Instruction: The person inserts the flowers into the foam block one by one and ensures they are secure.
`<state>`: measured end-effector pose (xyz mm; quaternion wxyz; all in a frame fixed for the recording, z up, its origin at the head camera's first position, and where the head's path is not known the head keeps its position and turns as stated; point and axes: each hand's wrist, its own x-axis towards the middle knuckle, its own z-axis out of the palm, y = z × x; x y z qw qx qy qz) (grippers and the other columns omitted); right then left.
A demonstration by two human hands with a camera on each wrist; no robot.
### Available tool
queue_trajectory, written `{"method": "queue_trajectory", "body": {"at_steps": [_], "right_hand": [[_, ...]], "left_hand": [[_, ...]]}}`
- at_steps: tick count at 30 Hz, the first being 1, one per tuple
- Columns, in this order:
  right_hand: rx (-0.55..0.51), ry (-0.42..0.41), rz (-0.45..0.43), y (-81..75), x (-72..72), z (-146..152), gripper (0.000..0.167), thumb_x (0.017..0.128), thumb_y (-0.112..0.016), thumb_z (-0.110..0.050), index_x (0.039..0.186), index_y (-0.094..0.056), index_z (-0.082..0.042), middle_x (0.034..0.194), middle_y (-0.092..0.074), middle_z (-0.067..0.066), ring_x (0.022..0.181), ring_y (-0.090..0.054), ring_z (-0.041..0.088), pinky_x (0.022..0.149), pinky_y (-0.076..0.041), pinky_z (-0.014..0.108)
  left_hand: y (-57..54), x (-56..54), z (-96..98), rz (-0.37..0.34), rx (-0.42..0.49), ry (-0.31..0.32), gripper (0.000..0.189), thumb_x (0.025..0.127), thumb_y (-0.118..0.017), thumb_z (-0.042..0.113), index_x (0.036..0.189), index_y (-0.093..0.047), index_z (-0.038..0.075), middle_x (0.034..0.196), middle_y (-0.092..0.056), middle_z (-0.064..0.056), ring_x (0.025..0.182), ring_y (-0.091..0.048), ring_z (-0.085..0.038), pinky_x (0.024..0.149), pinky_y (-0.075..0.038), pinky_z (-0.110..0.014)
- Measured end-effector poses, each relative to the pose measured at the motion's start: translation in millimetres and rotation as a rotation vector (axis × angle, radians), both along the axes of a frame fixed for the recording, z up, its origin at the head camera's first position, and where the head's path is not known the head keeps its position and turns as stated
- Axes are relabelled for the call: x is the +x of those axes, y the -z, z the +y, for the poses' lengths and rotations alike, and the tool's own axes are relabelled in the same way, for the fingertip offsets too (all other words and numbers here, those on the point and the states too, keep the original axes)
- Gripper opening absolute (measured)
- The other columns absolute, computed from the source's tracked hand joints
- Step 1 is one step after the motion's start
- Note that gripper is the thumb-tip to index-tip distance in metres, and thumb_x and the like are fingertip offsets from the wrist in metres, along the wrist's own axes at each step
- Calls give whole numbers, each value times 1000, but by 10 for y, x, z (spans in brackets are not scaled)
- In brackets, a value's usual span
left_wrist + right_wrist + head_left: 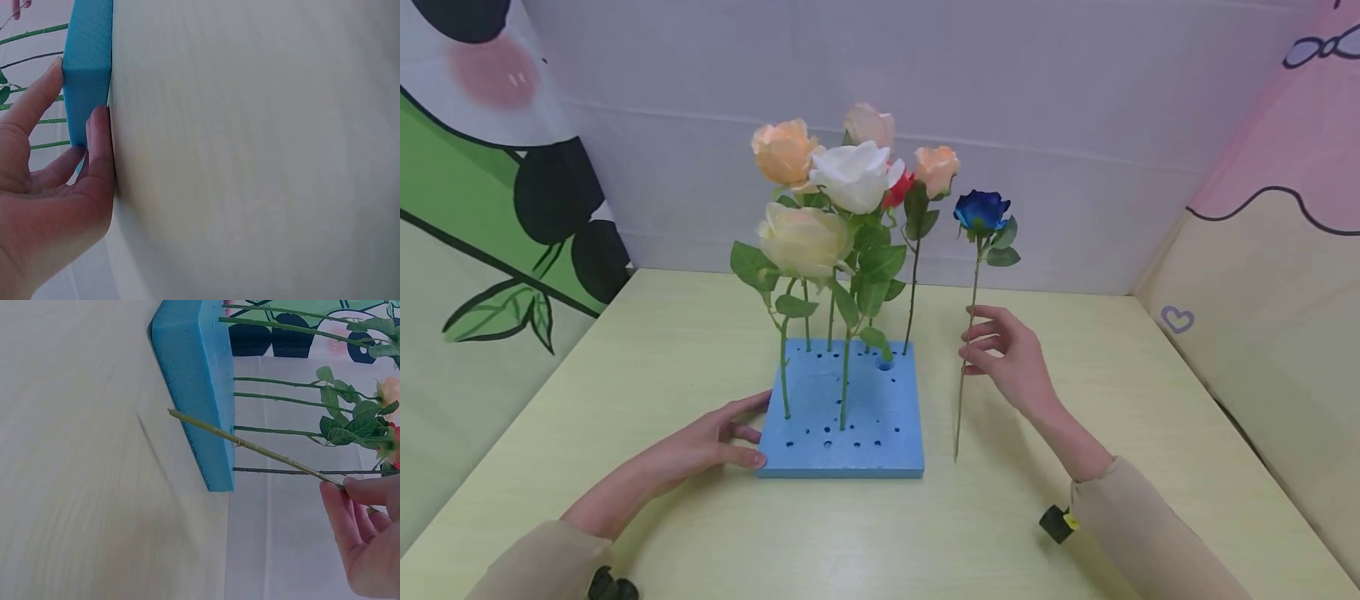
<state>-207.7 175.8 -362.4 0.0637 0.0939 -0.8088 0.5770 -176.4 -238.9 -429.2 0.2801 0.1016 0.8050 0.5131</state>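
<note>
A blue foam block [887, 408] with rows of small holes lies flat on the table, with several artificial roses standing upright in it. My left hand [707, 440] rests against the block's left side. In the left wrist view, its thumb [47, 94] touches the upper edge while the other fingers lie along the side. To the right of the block, my right hand [1017, 365] pinches a blue rose [982, 212] by its stem [250, 445] between thumb and fingertips. That rose is upright, slightly tilted, its lower end apart from the block and seemingly above the table.
The standing roses include a white rose [853, 177], a cream rose [805, 240], a peach rose [786, 153] and a partly hidden red rose [898, 190]. A pale wooden table [865, 542] meets a white cloth backdrop [1075, 150]; patterned cloths hang at both sides.
</note>
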Motion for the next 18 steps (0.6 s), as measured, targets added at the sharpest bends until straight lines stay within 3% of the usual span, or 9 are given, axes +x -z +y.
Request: {"method": "queue_trajectory", "body": {"at_steps": [9,15,18], "right_hand": [[-108,17,194,-98,62,-106,55,85,-69,8,135,-55,-11,97,-64,0,82,-69,13,68,-61,34],[-125,18,260,-141,108,-199,54,85,-68,9,135,-55,-7,101,-64,14,85,-69,14,68,-61,33],[-124,12,277,-158,126,-241,54,86,-68,9,135,-55,-7,101,-64,15,86,-68,16,68,-61,33]], "left_hand": [[-11,8,7,0,8,-1,93,87,-75,25,160,-17,19,160,-28,-15,125,-52,-26,105,-40,-53],[-21,12,12,3,1,-6,93,87,-75,26,159,-18,19,159,-29,-16,124,-53,-25,105,-41,-52],[-25,14,10,11,0,-2,93,87,-76,26,159,-18,18,160,-29,-16,123,-53,-24,104,-42,-49]]}}
